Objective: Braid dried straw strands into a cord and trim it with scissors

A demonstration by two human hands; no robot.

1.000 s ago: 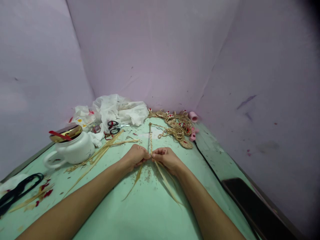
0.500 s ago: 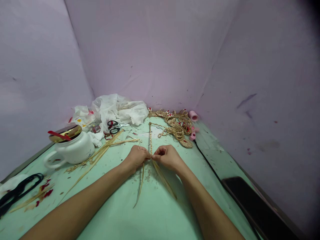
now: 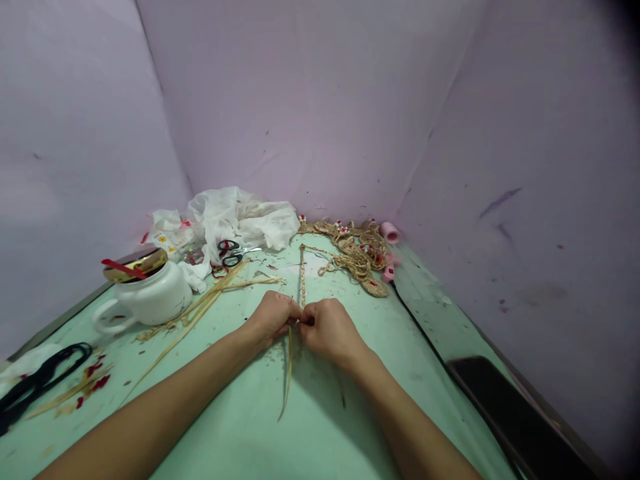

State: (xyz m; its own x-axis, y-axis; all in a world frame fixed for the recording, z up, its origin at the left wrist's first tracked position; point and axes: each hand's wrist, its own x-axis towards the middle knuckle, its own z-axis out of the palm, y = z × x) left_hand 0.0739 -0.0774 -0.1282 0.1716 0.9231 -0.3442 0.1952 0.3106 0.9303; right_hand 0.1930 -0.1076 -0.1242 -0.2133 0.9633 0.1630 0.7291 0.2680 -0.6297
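Observation:
A thin straw-coloured braid (image 3: pixel 303 277) runs straight away from me down the middle of the green table. At its near end my left hand (image 3: pixel 274 315) pinches the strands between thumb and fingers. Pressed close beside it, my right hand (image 3: pixel 331 330) is curled shut at the same spot, its fingertips meeting the left ones. One loose fibre strand (image 3: pixel 289 377) hangs toward me from under the left hand. Other strand ends are mostly hidden beneath my right hand, with a dark tip showing below it.
Left are a white mug (image 3: pixel 155 293) with a gold lid, loose straw strips (image 3: pixel 200 310), scissors (image 3: pixel 233 255), a white plastic bag (image 3: pixel 250 217) and black cord (image 3: pixel 45 380). Behind right lies a pile of braided pieces (image 3: pixel 357 263). A black cable (image 3: pixel 425 333) and phone (image 3: pixel 515 413) are at right.
My right hand has turned over and closed lower at the braid's end, now covering the strands that fanned out to the right. The left hand keeps its pinch.

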